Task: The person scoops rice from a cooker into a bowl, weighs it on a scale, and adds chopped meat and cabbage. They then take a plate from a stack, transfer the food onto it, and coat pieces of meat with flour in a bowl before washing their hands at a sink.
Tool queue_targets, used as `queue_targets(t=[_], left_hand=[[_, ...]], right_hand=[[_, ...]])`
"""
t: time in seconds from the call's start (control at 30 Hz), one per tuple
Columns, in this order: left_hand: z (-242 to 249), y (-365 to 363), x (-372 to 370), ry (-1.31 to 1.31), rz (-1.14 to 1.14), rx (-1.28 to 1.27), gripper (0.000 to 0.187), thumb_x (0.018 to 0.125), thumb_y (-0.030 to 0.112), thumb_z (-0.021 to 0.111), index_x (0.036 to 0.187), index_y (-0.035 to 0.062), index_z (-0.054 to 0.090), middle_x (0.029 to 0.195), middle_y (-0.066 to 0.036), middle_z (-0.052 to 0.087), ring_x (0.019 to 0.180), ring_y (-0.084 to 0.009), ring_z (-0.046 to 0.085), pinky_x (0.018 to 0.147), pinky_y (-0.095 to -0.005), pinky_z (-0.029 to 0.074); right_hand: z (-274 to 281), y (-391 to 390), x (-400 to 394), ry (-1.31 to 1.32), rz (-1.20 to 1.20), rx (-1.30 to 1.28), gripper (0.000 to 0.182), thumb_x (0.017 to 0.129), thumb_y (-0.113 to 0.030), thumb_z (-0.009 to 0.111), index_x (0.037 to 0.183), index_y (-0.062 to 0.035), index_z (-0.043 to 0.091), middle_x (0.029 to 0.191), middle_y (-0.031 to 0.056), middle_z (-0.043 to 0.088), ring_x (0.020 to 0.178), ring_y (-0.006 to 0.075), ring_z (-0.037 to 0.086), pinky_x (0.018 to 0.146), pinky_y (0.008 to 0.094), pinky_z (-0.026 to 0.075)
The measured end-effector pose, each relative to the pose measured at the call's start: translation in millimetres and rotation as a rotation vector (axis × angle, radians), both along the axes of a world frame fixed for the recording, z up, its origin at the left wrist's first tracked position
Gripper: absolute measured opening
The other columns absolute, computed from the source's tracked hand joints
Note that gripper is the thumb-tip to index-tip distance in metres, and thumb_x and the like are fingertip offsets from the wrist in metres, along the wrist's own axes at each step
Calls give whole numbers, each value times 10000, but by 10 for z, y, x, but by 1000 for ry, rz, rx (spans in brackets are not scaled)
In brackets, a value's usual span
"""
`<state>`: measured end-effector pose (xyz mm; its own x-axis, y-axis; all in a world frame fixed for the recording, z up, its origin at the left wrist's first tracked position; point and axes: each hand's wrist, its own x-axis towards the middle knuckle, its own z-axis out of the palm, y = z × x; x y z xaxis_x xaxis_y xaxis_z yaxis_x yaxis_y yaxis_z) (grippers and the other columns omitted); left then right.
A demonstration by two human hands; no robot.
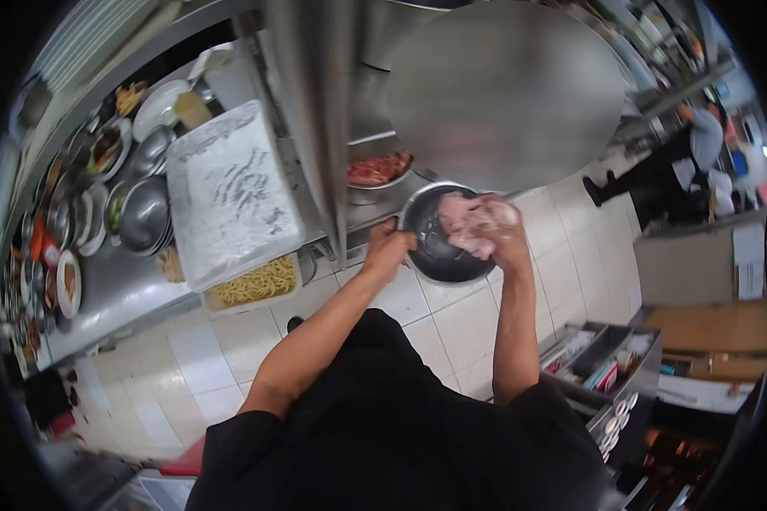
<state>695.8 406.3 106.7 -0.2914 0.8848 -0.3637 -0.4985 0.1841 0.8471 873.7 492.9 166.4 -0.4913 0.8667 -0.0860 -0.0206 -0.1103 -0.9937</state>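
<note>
My left hand [389, 250] is closed on the near left rim of a round metal bowl [429, 255], thumb at the edge. In my right hand [511, 243] is a clump of pale pink raw meat [475, 220], raised over the right side of the bowl and covering part of its inside. Some wet shine shows on the bowl's dark inner wall. Just beyond, a metal pan holds redder raw meat [378, 169].
Left of a metal post [307, 102], a white-dusted tray [230, 192] sits partly over a container of noodles [260, 283]. Stacked metal bowls [145, 217] and plates crowd the counter. A drawer unit [601, 366] stands right; a person [694, 145] is farther off. A large oval is blurred.
</note>
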Motion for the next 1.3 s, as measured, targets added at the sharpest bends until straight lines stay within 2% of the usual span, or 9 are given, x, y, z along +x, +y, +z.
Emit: queue_targets(t=[0.13, 0.2, 0.47, 0.67, 0.73, 0.87, 0.97, 1.07, 1.3], left_hand=[[-142, -42, 22, 32, -75, 1, 127, 575, 7, 538, 697, 23, 569, 580, -7, 511, 441, -86, 419, 346, -245, 312], [-211, -57, 45, 17, -72, -25, 108, 576, 7, 536, 680, 27, 555, 576, -8, 507, 445, -88, 418, 349, -244, 302], [-4, -261, -30, 9, -86, -121, 122, 576, -8, 528, 691, 16, 562, 576, -14, 516, 440, -85, 419, 350, -238, 305], [1, -485, -161, -46, -54, -123, 184, 582, -27, 518, 752, 12, 574, 564, -15, 520, 425, -84, 432, 345, -232, 299], [-118, -633, -180, -94, -38, -148, 227, 581, -47, 512, 792, 10, 574, 556, -13, 514, 413, -82, 432, 344, -231, 288], [-79, -992, -330, -174, 129, -237, 153, 577, -5, 543, 726, 13, 572, 536, -23, 503, 385, -107, 428, 325, -248, 295], [52, -1391, -630, -218, 208, -256, 163, 580, -10, 542, 741, 1, 567, 527, -24, 491, 378, -108, 415, 335, -248, 293], [363, -1920, -1021, -251, 286, -293, 177, 582, -26, 531, 756, -7, 561, 536, -25, 484, 388, -110, 409, 348, -241, 293], [448, -2956, -2308, -328, 781, -164, 137, 576, -56, 506, 601, 78, 490, 509, 7, 440, 381, -111, 401, 342, -246, 292]], right_hand=[[72, -250, -128, -275, 31, -72, 419, 632, 7, 625, 1047, 22, 575, 885, 114, 647, 814, 205, 631, 687, 283, 507], [123, -362, -153, -700, 33, 454, 511, 606, 21, 631, 1110, 29, 553, 941, 163, 648, 809, 255, 645, 778, 302, 483], [398, -474, -269, -756, -19, 478, 379, 620, 22, 639, 998, 15, 615, 874, 197, 644, 783, 247, 652, 723, 284, 485], [383, -522, -374, -355, 124, 402, 302, 687, 53, 603, 988, 33, 604, 904, 136, 654, 838, 176, 631, 762, 271, 477], [494, -595, -450, -124, 67, 83, 329, 681, 110, 544, 999, 45, 588, 946, 91, 635, 892, 152, 597, 807, 259, 457], [530, -767, -728, -234, 233, 132, 249, 756, 35, 540, 1002, 38, 579, 949, 104, 618, 911, 154, 580, 824, 267, 439], [496, -981, -1075, 19, 353, -126, 322, 765, -2, 547, 1081, 57, 524, 971, 138, 599, 944, 194, 568, 867, 297, 427], [574, -1311, -1599, 294, 398, -389, 425, 746, -13, 559, 1154, 55, 462, 1054, 150, 563, 994, 211, 549, 900, 312, 415], [636, -1843, -3328, 301, 868, -298, 484, 712, 38, 556, 1177, 36, 422, 1124, 139, 520, 1063, 211, 514, 933, 312, 395]])
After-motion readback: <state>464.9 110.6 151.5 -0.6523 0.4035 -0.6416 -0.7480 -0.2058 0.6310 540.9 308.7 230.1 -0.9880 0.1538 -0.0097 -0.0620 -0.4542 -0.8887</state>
